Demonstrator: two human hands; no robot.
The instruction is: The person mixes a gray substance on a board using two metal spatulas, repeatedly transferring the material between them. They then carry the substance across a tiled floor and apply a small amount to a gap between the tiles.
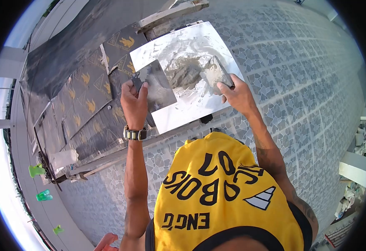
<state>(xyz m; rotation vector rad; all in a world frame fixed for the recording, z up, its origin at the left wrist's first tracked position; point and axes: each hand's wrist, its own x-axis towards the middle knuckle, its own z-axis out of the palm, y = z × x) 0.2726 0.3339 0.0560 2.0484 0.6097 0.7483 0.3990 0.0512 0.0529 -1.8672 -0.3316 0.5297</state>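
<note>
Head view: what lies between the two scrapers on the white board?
A heap of grey mortar, on the white board, between the left scraper and the right scraper; head view shows it.

A white board [199, 37] lies under both grips, on a platform [107, 159] covered with black sheets [87, 96] marked in gold. On the board, a grey heap [183, 73] sits between the plate [158, 85] in the left hand [135, 102] and the scraper [216, 73] in the right hand [238, 97], touching the scraper. The sheets spread left of the left grip. A plank [174, 12] lies beyond the board.
</note>
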